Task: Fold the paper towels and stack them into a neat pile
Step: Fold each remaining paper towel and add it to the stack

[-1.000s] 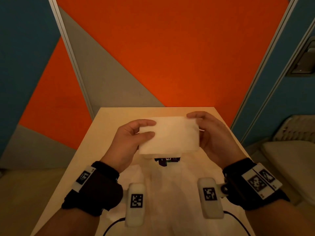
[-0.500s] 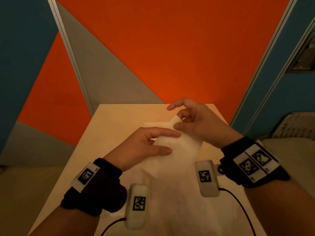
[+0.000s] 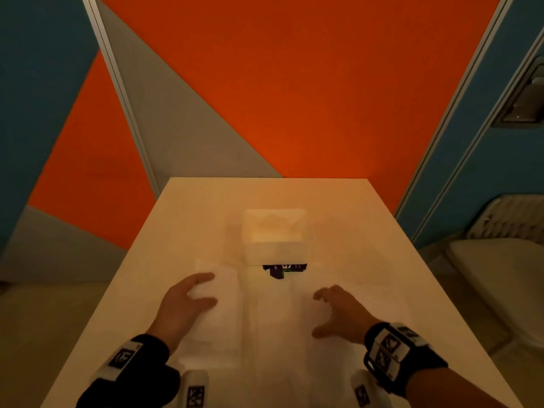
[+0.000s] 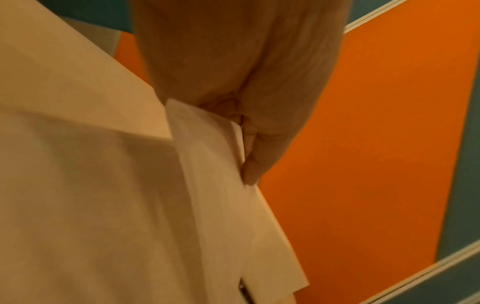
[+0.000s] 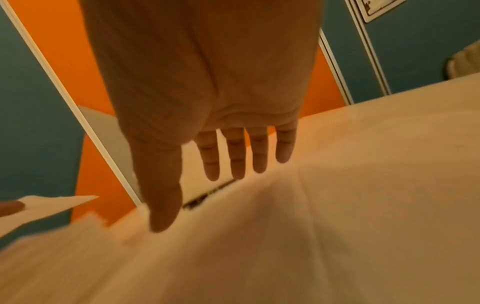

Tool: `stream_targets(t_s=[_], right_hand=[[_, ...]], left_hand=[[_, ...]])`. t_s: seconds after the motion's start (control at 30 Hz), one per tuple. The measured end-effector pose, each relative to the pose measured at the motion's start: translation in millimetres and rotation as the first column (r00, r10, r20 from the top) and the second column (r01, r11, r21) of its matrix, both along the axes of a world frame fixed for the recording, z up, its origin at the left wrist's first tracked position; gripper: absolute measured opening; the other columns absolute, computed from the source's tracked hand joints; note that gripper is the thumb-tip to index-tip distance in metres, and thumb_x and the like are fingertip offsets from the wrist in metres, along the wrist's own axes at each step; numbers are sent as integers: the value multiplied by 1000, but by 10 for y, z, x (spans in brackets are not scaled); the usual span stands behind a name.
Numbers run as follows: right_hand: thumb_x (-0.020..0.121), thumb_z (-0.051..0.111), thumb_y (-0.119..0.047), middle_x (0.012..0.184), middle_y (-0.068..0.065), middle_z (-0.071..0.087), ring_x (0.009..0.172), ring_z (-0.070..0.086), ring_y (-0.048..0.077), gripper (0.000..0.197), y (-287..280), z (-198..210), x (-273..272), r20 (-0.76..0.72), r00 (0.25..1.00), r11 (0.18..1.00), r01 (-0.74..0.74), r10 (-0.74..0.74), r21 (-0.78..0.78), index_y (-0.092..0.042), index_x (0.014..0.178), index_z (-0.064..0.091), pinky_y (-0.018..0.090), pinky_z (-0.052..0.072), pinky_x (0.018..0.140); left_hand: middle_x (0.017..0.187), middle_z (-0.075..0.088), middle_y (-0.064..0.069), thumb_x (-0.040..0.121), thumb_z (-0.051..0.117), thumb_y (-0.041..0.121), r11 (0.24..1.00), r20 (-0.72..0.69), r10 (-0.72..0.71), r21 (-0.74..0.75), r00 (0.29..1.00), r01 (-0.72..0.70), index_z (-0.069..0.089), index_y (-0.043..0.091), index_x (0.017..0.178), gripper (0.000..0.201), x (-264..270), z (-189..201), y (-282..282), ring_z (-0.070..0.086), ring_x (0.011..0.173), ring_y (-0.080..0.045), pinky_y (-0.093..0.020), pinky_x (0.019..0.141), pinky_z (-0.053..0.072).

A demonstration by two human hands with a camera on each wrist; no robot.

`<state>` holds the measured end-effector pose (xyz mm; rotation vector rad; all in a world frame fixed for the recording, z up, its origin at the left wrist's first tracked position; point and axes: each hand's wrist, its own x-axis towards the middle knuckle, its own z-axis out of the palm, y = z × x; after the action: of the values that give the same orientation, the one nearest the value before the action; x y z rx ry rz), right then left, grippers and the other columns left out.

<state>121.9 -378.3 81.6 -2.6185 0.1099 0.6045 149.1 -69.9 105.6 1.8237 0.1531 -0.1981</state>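
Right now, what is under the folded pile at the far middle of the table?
A dark printed package pokes out beneath the folded pile; most of it stays covered, print unreadable.

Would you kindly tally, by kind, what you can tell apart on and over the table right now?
Hands: 2, left hand and right hand
Folded towel pile: 1
Held towel: 1, pinched by the left hand
Dark printed wrapper: 1
Table: 1
Total: 6; the flat sheets underneath are too washed out to count.
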Motion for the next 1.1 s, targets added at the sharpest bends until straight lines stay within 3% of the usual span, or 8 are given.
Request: stream_targets(t_s=[0.23,0.33,0.47,0.67,0.8,0.93,1.0,1.1], right_hand=[[50,77,-70,151,-3,14,140,18,21,121,-31,-257,-279,-79,994,992,-78,70,-101,-40,149,13,41,18,116],[27,51,-92,153,-6,11,143,15,18,139,-58,-281,-358,-49,994,991,-104,100,-88,-41,149,10,39,17,116],[72,65,-66,155,-13,11,144,15,11,95,-125,-374,-455,86,995,997,-50,56,-63,-41,149,15,33,20,116],[89,56,-43,157,-12,13,143,20,7,71,-198,-460,-522,226,972,997,-42,57,-69,-34,149,20,18,16,114],[82,52,-40,158,-8,9,145,19,11,80,-161,-487,-572,205,973,990,-86,107,-112,-29,152,15,23,19,115],[47,69,-46,113,-2,68,93,70,9,66,-85,-486,-651,321,934,962,-73,158,-262,-20,107,74,16,52,76],[35,74,-47,85,-11,71,66,68,3,48,-25,-440,-643,287,946,956,-66,151,-286,-28,79,76,11,49,54],[59,66,-34,73,-11,61,58,62,6,12,27,-374,-660,396,897,944,-65,198,-324,-27,69,65,15,43,47]], left_hand=[[121,56,-2,71,75,-4,995,-36,-1,101,999,5,63,24,111,50,-90,-287,108,50,111,-21,-35,96,42],[121,54,0,72,75,-3,992,-21,-20,126,1000,23,62,28,110,51,-93,-311,109,49,111,-20,-36,100,41],[120,56,0,71,76,-4,988,37,-40,151,999,34,59,38,102,55,-117,-344,121,50,113,-20,-33,101,39],[124,49,1,74,75,-1,971,42,-92,226,995,80,54,39,108,57,-103,-298,125,46,120,-22,-27,97,36],[155,8,-2,77,74,22,724,101,-214,685,972,88,44,33,134,65,-124,-264,69,26,136,-24,-31,111,26],[157,16,2,79,64,17,574,216,-428,815,878,79,49,34,134,60,-184,-270,-48,21,142,-26,-34,114,21],[155,22,8,87,53,14,538,154,-518,823,841,180,44,34,138,55,-198,-296,-96,21,144,-18,-26,114,15],[157,18,11,94,42,16,513,77,-534,821,842,250,34,33,143,53,-189,-298,-97,16,145,-10,-21,115,13]])
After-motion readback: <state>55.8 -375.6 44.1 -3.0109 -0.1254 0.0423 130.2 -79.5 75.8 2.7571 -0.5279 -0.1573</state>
